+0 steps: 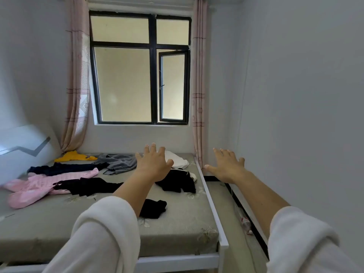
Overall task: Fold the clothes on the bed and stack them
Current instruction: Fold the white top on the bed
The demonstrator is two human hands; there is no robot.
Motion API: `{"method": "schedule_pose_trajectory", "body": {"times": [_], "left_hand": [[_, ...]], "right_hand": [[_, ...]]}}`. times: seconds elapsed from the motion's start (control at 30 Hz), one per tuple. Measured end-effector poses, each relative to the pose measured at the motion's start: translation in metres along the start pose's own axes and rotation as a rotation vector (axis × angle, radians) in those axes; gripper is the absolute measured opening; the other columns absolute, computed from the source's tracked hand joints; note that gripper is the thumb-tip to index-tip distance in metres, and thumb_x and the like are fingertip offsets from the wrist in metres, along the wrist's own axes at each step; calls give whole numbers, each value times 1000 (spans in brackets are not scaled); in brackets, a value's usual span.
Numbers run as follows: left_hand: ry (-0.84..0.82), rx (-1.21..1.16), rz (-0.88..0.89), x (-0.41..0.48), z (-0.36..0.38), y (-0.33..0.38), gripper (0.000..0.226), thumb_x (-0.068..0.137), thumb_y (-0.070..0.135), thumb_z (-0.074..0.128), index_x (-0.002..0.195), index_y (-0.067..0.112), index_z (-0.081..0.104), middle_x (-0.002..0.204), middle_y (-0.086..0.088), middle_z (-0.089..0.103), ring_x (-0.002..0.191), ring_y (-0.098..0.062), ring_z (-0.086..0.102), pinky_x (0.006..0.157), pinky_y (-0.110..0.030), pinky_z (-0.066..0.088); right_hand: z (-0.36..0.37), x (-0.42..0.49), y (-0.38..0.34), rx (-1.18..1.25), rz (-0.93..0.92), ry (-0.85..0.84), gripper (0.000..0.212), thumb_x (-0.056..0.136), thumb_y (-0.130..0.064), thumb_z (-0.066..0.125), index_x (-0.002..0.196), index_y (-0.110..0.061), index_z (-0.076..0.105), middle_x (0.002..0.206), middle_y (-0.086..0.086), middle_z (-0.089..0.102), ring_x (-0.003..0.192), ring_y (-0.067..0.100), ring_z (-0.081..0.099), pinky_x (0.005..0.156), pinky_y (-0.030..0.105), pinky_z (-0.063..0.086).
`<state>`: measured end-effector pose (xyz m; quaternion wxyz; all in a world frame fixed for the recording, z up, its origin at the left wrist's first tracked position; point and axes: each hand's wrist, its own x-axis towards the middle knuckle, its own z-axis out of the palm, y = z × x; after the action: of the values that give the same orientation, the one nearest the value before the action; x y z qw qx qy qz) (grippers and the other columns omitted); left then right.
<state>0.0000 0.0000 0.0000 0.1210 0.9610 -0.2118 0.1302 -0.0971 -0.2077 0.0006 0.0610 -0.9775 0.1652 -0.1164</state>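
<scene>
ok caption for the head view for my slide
Open left hand and right hand stretch toward unfolded clothes scattered on the bed.

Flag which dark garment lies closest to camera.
The small black bundle, alone by the near edge of the bed; other dark garments lie farther back.

Clothes lie scattered on the bed, window behind.

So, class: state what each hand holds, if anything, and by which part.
Nothing is held: the left hand and the right hand are both stretched out empty, fingers spread.
</scene>
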Motion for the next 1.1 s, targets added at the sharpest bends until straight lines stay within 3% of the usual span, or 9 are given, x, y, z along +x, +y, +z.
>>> {"method": "schedule_pose_trajectory", "body": {"times": [0.3, 0.67, 0.9, 1.1], "left_hand": [[28, 45, 35, 94, 52, 64, 55, 95, 44, 35, 144, 20, 28, 154, -10, 23, 143, -31, 15, 110, -56, 22], [27, -28, 92, 255, 132, 222, 52, 95, 43, 35, 142, 20, 33, 151, -11, 28, 140, -31, 20, 111, -54, 23], [-48, -12, 116, 351, 208, 288, 51, 95, 39, 36, 141, 17, 33, 149, -10, 30, 139, -30, 22, 111, -54, 22], [-84, -4, 140, 459, 290, 327, 56, 95, 42, 36, 143, 14, 32, 147, -12, 33, 136, -32, 26, 110, -52, 26]], "right_hand": [[11, 77, 84, -87, 42, -5, 75, 96, -55, 37, 153, -21, 4, 160, 3, 8, 146, 23, 7, 113, 56, 13], [21, 236, 263, -124, 92, -5, 74, 95, -55, 36, 153, -20, 6, 160, 3, 9, 146, 24, 7, 112, 55, 12], [75, 325, 356, -124, 126, -66, 74, 96, -56, 32, 153, -22, 2, 161, 3, 1, 147, 23, 1, 113, 55, 10], [126, 431, 417, -151, 125, -105, 73, 96, -56, 33, 153, -21, 4, 161, 3, 4, 147, 25, 3, 113, 55, 10]]}}
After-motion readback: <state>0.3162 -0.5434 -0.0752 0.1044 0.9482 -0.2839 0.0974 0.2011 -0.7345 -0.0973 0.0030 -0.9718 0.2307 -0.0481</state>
